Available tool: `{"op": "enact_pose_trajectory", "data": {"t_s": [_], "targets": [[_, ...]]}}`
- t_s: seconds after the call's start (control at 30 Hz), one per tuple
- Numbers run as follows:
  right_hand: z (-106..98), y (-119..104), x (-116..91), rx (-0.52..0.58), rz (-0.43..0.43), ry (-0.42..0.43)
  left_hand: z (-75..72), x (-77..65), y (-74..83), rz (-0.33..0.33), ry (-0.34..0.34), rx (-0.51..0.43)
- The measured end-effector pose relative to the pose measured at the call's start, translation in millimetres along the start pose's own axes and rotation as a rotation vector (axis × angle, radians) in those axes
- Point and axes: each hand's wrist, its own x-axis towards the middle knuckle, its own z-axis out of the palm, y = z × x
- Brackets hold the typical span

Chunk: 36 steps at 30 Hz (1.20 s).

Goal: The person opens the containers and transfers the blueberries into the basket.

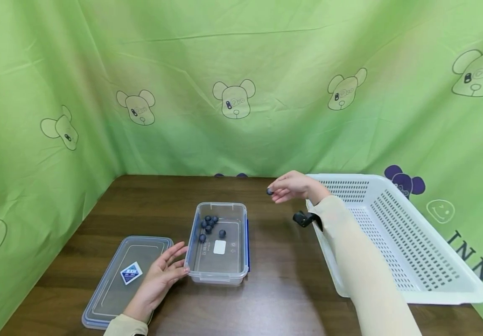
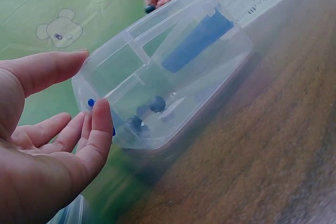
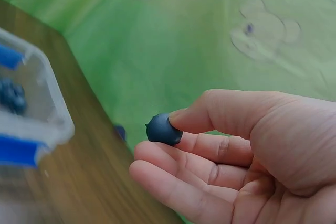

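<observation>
My right hand [image 1: 292,186] pinches a blueberry [image 3: 164,129] between thumb and fingers, in the air to the right of a clear plastic box [image 1: 237,275]. Inside the box, several blueberries [image 1: 208,228] lie loose, most of them clustered toward its left side. A white label [image 1: 220,247] shows on the box floor. At the box's left side is my left hand [image 1: 161,275], its fingers loosely extended. Its thumb tip meets the rim near the front corner and the other fingertips lie along the outer wall. Blue clips [image 2: 197,40] hang on the box sides.
A clear lid [image 1: 115,280] with a blue edge and a diamond sticker lies on the wooden table [image 1: 266,308] at the left, partly behind my left hand. On the right stands a large white perforated basket [image 1: 443,297], with my right forearm crossing over its left side. Green printed cloth [image 1: 233,60] hangs behind.
</observation>
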Motion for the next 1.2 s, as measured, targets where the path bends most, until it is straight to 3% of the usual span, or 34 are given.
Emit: {"op": "enact_pose_trajectory", "data": {"t_s": [0.53, 0.8, 0.93, 1.07, 1.2], "targets": [[-77.1, 43.1, -48.2, 0.183, -0.018, 0.058, -3.4, 1.1, -2.2, -0.014, -0.004, 0.000], [-106.8, 69.8, -66.6, 0.304, 0.053, 0.149, -3.1, 2.0, -2.6, -0.028, 0.009, 0.000], [-120.8, 85.6, -73.6, 0.351, 0.082, 0.119, -3.4, 2.6, -3.0, -0.027, 0.008, 0.000], [-139.6, 107.4, -72.9, 0.374, 0.112, 0.036, -4.0, 3.0, -4.0, -0.020, 0.002, -0.003], [-143.9, 117.9, -74.1, 0.320, 0.205, 0.091, -4.7, 3.0, -4.7, -0.015, -0.002, -0.002]]}}
